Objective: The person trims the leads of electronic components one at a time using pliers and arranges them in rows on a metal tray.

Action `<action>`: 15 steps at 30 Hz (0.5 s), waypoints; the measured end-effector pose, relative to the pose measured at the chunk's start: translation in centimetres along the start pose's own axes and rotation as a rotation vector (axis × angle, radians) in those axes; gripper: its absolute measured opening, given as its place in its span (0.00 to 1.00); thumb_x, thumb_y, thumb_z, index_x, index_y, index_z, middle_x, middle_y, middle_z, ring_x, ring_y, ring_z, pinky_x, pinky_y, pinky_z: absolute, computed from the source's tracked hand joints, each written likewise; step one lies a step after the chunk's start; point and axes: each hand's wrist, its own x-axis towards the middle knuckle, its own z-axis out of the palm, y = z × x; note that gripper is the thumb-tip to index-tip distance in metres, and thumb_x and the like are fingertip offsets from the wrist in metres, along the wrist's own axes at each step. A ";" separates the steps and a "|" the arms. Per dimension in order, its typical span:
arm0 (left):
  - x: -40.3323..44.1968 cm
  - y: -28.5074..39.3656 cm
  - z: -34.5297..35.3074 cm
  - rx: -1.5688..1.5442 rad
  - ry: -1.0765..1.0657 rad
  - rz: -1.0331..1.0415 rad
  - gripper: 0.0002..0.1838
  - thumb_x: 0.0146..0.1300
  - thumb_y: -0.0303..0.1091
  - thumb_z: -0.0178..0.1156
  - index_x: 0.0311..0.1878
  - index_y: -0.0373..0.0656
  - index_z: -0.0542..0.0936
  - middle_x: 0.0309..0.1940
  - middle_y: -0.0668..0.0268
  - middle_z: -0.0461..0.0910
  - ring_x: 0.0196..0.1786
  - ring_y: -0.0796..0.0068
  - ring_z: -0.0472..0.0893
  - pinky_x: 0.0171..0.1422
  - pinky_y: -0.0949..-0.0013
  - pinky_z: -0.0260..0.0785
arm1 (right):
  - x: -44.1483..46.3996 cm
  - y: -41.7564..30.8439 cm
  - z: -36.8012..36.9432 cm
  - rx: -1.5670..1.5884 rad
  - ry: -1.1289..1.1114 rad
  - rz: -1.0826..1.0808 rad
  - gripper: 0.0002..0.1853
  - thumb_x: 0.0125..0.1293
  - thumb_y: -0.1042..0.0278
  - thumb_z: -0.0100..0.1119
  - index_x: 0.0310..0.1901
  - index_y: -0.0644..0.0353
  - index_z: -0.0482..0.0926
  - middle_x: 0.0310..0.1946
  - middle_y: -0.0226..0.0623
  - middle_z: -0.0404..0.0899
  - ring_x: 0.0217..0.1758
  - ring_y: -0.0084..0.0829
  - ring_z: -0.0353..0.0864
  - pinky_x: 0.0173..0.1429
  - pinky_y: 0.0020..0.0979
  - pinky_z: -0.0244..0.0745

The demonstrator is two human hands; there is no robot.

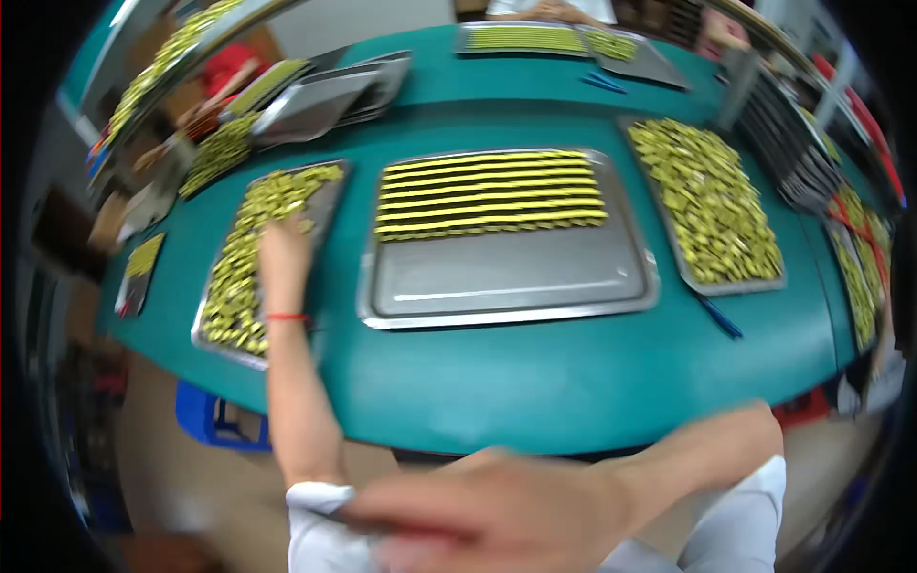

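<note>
A green worktable point(458, 401) curves across the room, and at its middle sits a wide tray point(497, 286) whose far half carries straight rows of yellow-green pieces point(492, 196). Left of the wide tray lies a side tray point(323, 205) of loose pieces point(234, 296); right of it is a second heap point(707, 201). I take this flanking layout to be for easy reach from either side. The left hand point(287, 246), below which a red band point(287, 317) circles the wrist, is down among the loose pieces; its fingertips are lost there, so I can't tell whether it grasps any. The right hand point(506, 516), nearer the wearer than the wide tray, is badly smeared; something dark shows at its fingers, but whether it's gripped I can't say. A blue tool point(721, 317) pokes out near the second heap, partly hidden. Beyond the wide tray, another person point(549, 11) is cut off by the top edge.
</note>
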 end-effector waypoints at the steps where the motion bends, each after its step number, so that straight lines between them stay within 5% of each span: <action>1: 0.6 -0.4 0.5 -0.228 0.023 0.049 0.23 0.72 0.47 0.55 0.38 0.31 0.79 0.31 0.50 0.82 0.33 0.54 0.80 0.37 0.53 0.72 | 1.0 -2.0 1.0 0.063 0.012 0.021 0.15 0.70 0.68 0.55 0.54 0.66 0.72 0.36 0.43 0.82 0.37 0.36 0.82 0.43 0.35 0.77; 2: 1.0 0.0 0.9 -0.453 0.045 0.087 0.23 0.74 0.49 0.54 0.38 0.33 0.79 0.27 0.59 0.81 0.25 0.69 0.77 0.28 0.61 0.70 | 1.9 -3.4 1.7 0.126 0.020 0.032 0.11 0.67 0.67 0.54 0.46 0.64 0.74 0.31 0.52 0.81 0.36 0.52 0.82 0.43 0.45 0.76; 5: -1.9 5.5 -1.6 -1.124 -0.243 -0.198 0.15 0.74 0.44 0.57 0.43 0.40 0.78 0.26 0.73 0.74 0.22 0.90 0.63 0.22 0.80 0.53 | 2.9 -2.9 5.3 0.220 0.223 -0.215 0.09 0.67 0.68 0.54 0.43 0.65 0.72 0.27 0.50 0.77 0.32 0.50 0.79 0.39 0.47 0.72; 6: -2.6 6.5 -1.4 -1.195 -0.253 -0.171 0.15 0.72 0.43 0.59 0.46 0.38 0.78 0.27 0.72 0.74 0.22 0.89 0.64 0.23 0.80 0.54 | 3.1 -3.8 4.3 0.222 0.204 -0.223 0.09 0.67 0.68 0.54 0.43 0.65 0.72 0.27 0.50 0.77 0.32 0.50 0.79 0.39 0.47 0.72; 8: -4.2 8.3 -1.9 -1.243 -0.293 -0.090 0.16 0.71 0.40 0.61 0.52 0.37 0.78 0.32 0.72 0.79 0.25 0.90 0.66 0.25 0.82 0.56 | 1.7 -5.0 1.5 0.146 0.034 0.111 0.09 0.67 0.68 0.54 0.43 0.64 0.72 0.28 0.50 0.78 0.32 0.51 0.79 0.38 0.46 0.72; 10: -5.7 10.2 -2.5 -1.300 -0.361 -0.093 0.18 0.68 0.38 0.65 0.55 0.38 0.78 0.33 0.72 0.78 0.26 0.90 0.67 0.26 0.81 0.57 | 0.2 -4.7 0.3 0.126 0.053 0.054 0.11 0.68 0.67 0.55 0.48 0.64 0.73 0.32 0.51 0.81 0.36 0.50 0.81 0.40 0.44 0.74; 12: -7.2 10.8 -2.3 -1.342 -0.456 -0.064 0.18 0.65 0.36 0.67 0.55 0.38 0.79 0.35 0.72 0.78 0.31 0.88 0.72 0.32 0.80 0.63 | -1.1 -5.0 -0.9 0.189 0.067 0.279 0.21 0.71 0.64 0.55 0.62 0.61 0.70 0.40 0.54 0.82 0.41 0.44 0.84 0.46 0.40 0.76; 14: -9.0 12.4 -3.5 -1.245 -0.438 0.072 0.16 0.65 0.36 0.68 0.51 0.38 0.80 0.38 0.70 0.79 0.37 0.84 0.75 0.42 0.79 0.68 | -2.2 -0.9 -1.8 0.081 0.124 0.198 0.19 0.74 0.67 0.54 0.60 0.68 0.70 0.41 0.37 0.82 0.38 0.23 0.80 0.42 0.25 0.77; 15: -9.8 13.1 -4.0 -1.285 -0.471 0.082 0.15 0.65 0.35 0.68 0.50 0.38 0.79 0.38 0.70 0.79 0.39 0.82 0.76 0.45 0.78 0.68 | -2.2 2.0 -2.3 0.180 0.278 0.142 0.16 0.72 0.69 0.53 0.57 0.67 0.71 0.39 0.38 0.80 0.36 0.25 0.79 0.40 0.26 0.75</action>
